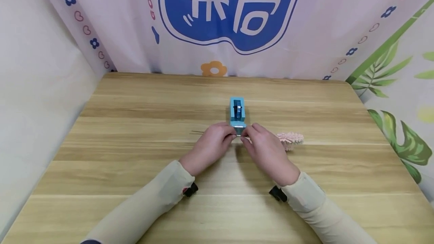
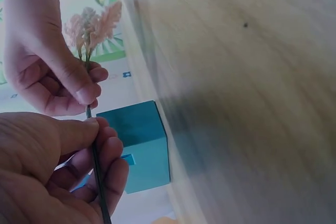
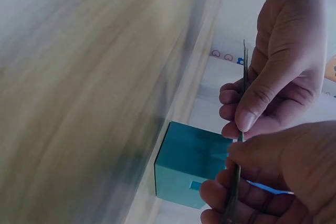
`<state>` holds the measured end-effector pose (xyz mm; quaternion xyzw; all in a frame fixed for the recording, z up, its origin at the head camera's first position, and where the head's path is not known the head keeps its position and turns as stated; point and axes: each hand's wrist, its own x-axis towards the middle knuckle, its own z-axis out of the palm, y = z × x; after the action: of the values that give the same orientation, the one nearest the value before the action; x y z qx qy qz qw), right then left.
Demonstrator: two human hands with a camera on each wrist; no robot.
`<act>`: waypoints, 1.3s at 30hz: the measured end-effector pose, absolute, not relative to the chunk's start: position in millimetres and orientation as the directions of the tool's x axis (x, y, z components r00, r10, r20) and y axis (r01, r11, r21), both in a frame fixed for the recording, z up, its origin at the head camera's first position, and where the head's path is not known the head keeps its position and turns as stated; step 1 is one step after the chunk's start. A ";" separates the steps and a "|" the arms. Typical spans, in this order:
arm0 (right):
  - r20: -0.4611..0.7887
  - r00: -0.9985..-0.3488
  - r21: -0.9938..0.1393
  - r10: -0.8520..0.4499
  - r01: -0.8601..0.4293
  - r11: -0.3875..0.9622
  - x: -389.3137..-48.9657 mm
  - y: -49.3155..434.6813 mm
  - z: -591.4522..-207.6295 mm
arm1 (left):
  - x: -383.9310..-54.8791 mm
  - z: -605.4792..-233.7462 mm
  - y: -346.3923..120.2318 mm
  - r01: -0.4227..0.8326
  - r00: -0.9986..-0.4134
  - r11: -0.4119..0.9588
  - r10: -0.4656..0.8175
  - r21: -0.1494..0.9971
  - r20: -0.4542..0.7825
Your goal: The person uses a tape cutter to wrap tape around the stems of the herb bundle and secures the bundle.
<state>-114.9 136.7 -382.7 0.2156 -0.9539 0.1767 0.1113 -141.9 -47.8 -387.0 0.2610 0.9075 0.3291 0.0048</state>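
Both hands pinch a thin bundle of dark flower stems [image 1: 196,132], held crosswise just in front of a blue tape dispenser [image 1: 232,110]. My left hand [image 1: 211,142] grips the stem part, whose bare ends stick out to the left. Close beside it, my right hand [image 1: 266,151] pinches the stems nearer the pink artificial flowers [image 1: 290,138], which point right. In the left wrist view the stems [image 2: 98,182] run between thumb and fingers, and the fluffy flower heads [image 2: 105,24] rise beyond the right hand. Whether tape is wrapped at the pinch point is hidden by the fingertips.
The wooden table [image 1: 135,101] spreads out on all sides of the hands. A printed curtain [image 1: 129,40] hangs behind its far edge. The tape dispenser's box-like base [image 3: 184,156] stands close by the fingers in the right wrist view.
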 end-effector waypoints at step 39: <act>0.039 -0.964 -0.633 -0.262 -0.227 0.741 -141.8 130.0 -382.4 | -144.9 -392.0 -44.7 0.451 -0.870 0.628 0.469 0.634 0.153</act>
<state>-141.8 130.0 -382.4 0.1310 -0.9325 0.3355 -0.0260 -144.9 -44.7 -392.0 0.2550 0.9022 0.3477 0.0134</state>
